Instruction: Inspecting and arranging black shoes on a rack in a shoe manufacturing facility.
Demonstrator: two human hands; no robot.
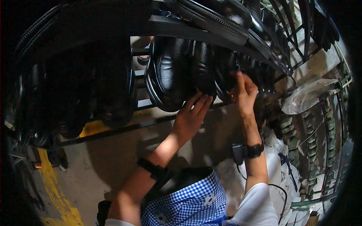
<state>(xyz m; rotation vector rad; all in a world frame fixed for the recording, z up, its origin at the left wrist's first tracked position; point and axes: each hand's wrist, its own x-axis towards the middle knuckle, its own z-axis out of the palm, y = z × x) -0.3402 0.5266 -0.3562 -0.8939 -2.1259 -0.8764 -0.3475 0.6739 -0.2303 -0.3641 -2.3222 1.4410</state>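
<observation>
Shoes [196, 71] of glossy black leather hang in a row on a dark metal rack [124, 130], soles outward. Left hand [190, 116] reaches up with fingers extended, fingertips touching the underside of the middle shoe. Right hand [243, 92] grips the next black shoe [226, 69] just beside it. A clear plastic bag [307, 96] hangs at right.

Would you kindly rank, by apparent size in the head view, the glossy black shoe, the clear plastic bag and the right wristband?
1. Glossy black shoe, though it is nearer the camera.
2. Clear plastic bag.
3. Right wristband.
</observation>
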